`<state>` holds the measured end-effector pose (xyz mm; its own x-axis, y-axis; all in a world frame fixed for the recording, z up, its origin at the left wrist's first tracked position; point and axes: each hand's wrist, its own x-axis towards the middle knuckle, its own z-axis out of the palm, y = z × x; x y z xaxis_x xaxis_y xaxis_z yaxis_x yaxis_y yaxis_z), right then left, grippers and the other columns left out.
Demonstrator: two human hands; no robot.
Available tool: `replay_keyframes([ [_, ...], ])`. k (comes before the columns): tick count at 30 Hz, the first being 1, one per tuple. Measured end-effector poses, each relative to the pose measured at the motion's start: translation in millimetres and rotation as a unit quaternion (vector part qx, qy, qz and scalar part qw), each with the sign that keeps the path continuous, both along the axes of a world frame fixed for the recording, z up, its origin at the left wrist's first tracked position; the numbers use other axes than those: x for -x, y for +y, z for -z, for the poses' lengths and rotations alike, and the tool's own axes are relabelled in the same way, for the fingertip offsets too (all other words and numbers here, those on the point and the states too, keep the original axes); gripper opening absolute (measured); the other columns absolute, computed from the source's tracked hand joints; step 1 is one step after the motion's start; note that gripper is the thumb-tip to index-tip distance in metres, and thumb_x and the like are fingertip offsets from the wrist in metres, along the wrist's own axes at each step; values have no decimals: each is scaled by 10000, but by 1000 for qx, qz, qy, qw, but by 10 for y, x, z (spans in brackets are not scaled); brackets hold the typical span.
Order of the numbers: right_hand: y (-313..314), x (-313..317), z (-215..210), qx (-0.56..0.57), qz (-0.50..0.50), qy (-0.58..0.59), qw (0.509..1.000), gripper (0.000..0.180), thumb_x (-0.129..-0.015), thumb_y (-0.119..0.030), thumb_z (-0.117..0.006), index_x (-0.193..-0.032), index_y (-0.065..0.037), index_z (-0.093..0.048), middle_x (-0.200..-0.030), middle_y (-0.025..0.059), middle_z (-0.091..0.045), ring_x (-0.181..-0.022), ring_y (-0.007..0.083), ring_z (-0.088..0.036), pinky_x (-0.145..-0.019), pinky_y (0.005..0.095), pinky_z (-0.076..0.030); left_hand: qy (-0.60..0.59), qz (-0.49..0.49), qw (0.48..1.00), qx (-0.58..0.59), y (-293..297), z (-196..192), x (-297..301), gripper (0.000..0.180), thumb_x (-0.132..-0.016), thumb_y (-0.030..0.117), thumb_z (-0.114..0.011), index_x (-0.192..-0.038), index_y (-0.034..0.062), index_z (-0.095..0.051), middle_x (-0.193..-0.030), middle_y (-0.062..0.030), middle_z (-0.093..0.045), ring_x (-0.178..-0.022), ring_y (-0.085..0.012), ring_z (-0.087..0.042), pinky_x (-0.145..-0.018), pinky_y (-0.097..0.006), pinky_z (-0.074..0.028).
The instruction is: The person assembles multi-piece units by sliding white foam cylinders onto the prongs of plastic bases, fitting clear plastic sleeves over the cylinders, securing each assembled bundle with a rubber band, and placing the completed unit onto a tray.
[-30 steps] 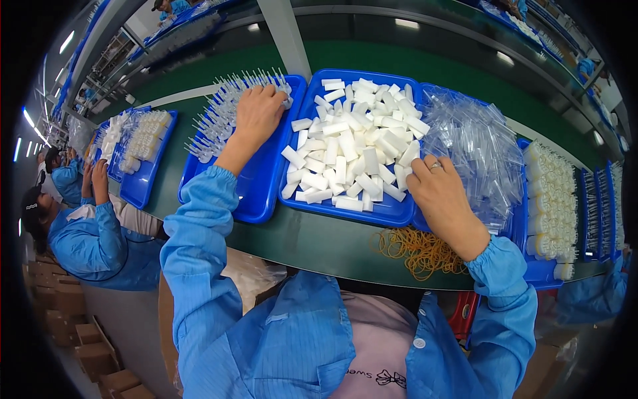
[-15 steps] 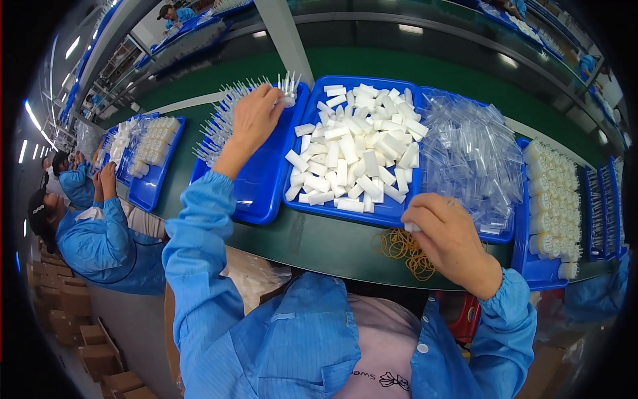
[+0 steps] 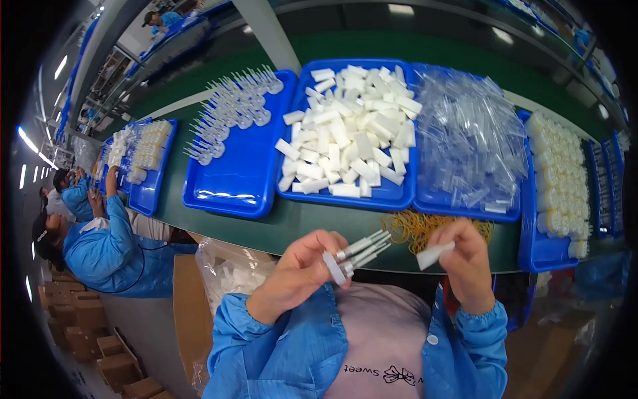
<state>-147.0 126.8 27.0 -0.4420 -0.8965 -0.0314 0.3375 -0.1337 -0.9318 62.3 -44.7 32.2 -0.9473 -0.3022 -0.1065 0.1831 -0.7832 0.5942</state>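
In front of my chest, my left hand (image 3: pixel 302 264) grips a pronged piece (image 3: pixel 359 253), a pale round base with several thin rods pointing right. My right hand (image 3: pixel 465 256) pinches a white foam block (image 3: pixel 435 255) between thumb and fingers, a short gap away from the rods. Beyond my hands, a blue tray (image 3: pixel 359 201) is heaped with loose white foam blocks (image 3: pixel 339 133). To its left, another blue tray (image 3: pixel 229 199) carries rows of similar pronged pieces (image 3: pixel 229 113) standing rods upward.
A heap of yellow rubber bands (image 3: pixel 419 229) lies on the green table (image 3: pixel 292 223). Clear plastic sleeves (image 3: pixel 472 139) fill a tray on the right, with white-and-yellow assemblies (image 3: pixel 558 179) farther right. A co-worker (image 3: pixel 100 246) sits at left. A cardboard box (image 3: pixel 189 306) stands below the table edge.
My left hand has come back from the left tray with a pronged piece. My right hand, still holding the foam block, has moved slightly right and toward me.
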Motion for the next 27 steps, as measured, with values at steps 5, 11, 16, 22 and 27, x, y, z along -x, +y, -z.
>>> replay_keyframes([
  [5,-69,32,186,-5,20,-130,991,191,-957,-175,-521,-1059,-20,-565,-949,47,-618,-865,111,-580,-778,244,-456,-12,-16,992,123,197,69,46,167,-853,96,-676,-956,19,-571,-984,-72,-485,-888,-168,-581,-798,-309,-502],
  [11,-137,35,284,-36,31,-114,992,238,-970,-237,-506,-1085,-38,-570,-966,44,-585,-890,130,-573,-815,281,-464,-42,-10,977,210,209,162,150,159,-819,14,-691,-956,2,-613,-996,-71,-482,-889,-128,-539,-803,-251,-451],
  [16,-141,23,271,-36,32,-121,991,228,-967,-232,-519,-1073,-39,-579,-942,33,-591,-889,116,-568,-831,265,-445,-60,2,978,201,240,179,158,176,-814,21,-699,-966,0,-613,-1006,-75,-484,-892,-129,-539,-802,-250,-450],
  [22,-143,45,210,-34,0,-100,994,228,-961,-223,-531,-1049,-28,-609,-946,32,-610,-892,93,-561,-813,238,-430,-54,11,972,228,173,201,166,180,-810,15,-701,-968,-6,-617,-1015,-76,-486,-894,-127,-536,-797,-242,-443],
  [27,-151,66,139,-38,-80,-41,995,268,-958,-231,-537,-1053,4,-624,-953,41,-614,-885,103,-565,-820,245,-431,-53,44,965,252,100,151,184,194,-788,20,-724,-959,-7,-637,-1000,-80,-506,-874,-128,-537,-767,-245,-442],
])
